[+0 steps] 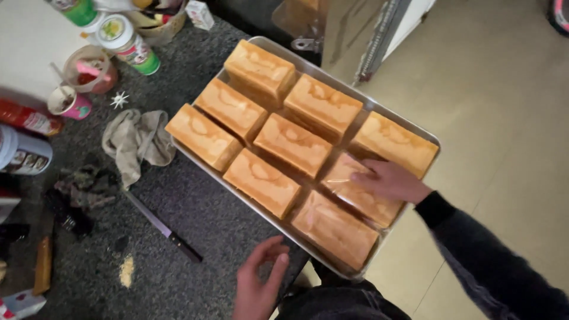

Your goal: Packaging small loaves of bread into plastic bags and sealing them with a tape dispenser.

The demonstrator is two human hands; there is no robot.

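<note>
Dark speckled counter fills the frame's left. At bottom centre my left hand (259, 287) hovers open, holding nothing. Right of centre, my right hand (388, 179) lies flat on a wrapped loaf (358, 192), its long axis running upper-left to lower-right in the tray (195, 155).

A dark speckled stone counter (189, 207) filled the left and middle of the view, its surface grey with fine pale flecks. To the right, beyond its edge, lay a floor (504, 106) of large cream tiles with thin grout lines, plain and evenly lit. At the far top left a white wall (26, 41) met the back of the counter. Near the top centre stood a pale cabinet or appliance (355, 29) with a metal strip along its edge. The light was dim and soft, casting only faint shadows.
</note>
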